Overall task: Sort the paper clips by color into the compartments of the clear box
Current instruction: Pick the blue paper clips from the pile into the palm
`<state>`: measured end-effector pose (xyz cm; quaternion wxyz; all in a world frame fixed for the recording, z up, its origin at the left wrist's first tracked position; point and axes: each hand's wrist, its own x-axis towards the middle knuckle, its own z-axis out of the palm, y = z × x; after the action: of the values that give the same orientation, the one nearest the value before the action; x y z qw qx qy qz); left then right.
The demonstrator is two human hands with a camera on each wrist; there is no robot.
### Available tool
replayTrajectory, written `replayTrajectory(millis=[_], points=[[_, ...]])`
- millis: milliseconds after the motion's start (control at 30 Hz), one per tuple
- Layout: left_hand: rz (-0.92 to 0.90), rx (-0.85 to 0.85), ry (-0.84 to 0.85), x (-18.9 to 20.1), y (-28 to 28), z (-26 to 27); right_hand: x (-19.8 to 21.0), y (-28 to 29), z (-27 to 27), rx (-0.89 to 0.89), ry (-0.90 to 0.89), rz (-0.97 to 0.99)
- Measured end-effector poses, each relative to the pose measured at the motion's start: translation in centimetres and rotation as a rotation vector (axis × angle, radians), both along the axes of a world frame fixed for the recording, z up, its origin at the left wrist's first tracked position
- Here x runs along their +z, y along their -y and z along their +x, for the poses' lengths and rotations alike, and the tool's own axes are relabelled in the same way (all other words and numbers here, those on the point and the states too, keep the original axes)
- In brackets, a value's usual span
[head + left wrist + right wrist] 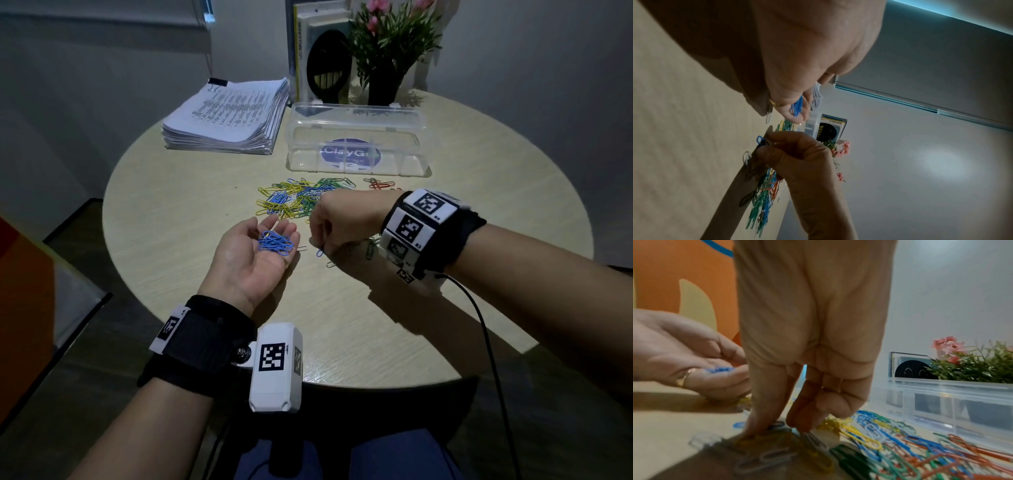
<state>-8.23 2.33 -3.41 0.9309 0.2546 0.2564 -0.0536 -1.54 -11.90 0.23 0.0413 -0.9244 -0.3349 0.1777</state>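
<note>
Paper clips [298, 198], mixed blue, yellow, green, white and orange, lie in a loose heap on the worktop [191, 219] just in front of the clear box [356, 144]. The box is open, lid tipped back, dividers visible in the right wrist view; no clips can be seen inside it, so sorting into compartments looks not yet begun. A small bunch of blue clips [275, 242] rests in the left hand [253, 253], held palm up beside the heap with fingers loosely spread and slightly cupped, likely serving as a tray so one colour gets collected before a single trip to the box. The right hand [337, 226] reaches down at the near edge of the heap, fingers curled, thumb and forefinger pinching one blue clip [760, 140] at the worktop surface; the left wrist view shows that pinch best. A few stray clips lie near it, apart from the main heap. Probable next move: drop this clip into the left palm. Risk: clips snag on each other, so a pinch may drag neighbours along.

Further out: a paper stack [229, 116] with a binder clip sits to the left of the box, a potted plant [387, 51] and a book [322, 54] stand behind it.
</note>
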Motion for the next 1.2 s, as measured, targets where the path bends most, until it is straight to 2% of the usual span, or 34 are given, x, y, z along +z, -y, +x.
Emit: replayTrajectory(millis=[167, 367, 433, 633, 767, 1033, 1200], points=[[0.006, 0.001, -0.002, -0.2, -0.3, 0.1, -0.4, 0.0, 0.4, 0.016, 0.025, -0.071], [0.006, -0.011, -0.008, -0.3, -0.3, 0.5, 1.1, 1.4, 2.4, -0.148, 0.095, 0.129], [0.010, -0.023, -0.009, -0.1, -0.2, 0.8, 1.2, 1.2, 3.2, -0.169, 0.095, 0.137], [-0.026, -0.010, -0.002, 0.2, -0.5, 2.7, 0.7, -0.9, 6.1, -0.213, 0.161, 0.110], [-0.051, -0.038, 0.014, 0.2, -0.6, 3.8, 0.0, -1.9, 8.0, -0.180, 0.233, 0.060], [-0.075, -0.038, 0.026, 0.3, -0.4, 5.6, -0.5, -2.4, 9.0, -0.115, 0.193, 0.022], [-0.103, -0.031, 0.049, 0.3, -0.5, 6.6, 0.1, -2.2, 9.2, -0.092, 0.169, -0.145]])
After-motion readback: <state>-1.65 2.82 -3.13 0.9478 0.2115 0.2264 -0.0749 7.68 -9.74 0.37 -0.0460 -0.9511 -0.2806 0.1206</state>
